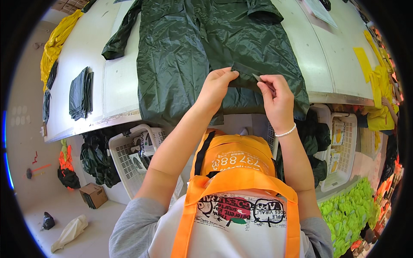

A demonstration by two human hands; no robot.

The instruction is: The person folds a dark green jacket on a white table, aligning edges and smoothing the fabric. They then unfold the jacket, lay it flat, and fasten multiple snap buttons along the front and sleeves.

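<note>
A dark green raincoat (193, 47) lies spread on the white table (116, 86), its lower part hanging over the near edge. My left hand (215, 86) pinches a fold of the green fabric near the hem. My right hand (275, 96) grips the same hem a little to the right, with a small grey piece (259, 78) between its fingers. A bead bracelet sits on my right wrist. An orange bag (234, 161) hangs at my chest below both hands.
A stack of folded dark green pieces (81, 93) lies on the table's left part, yellow fabric (56, 41) beyond it. White baskets (129, 155) with dark bundles stand under the table. Yellow garments (378, 86) and neon green ones (348, 210) are at the right. A cardboard box (94, 194) sits on the floor.
</note>
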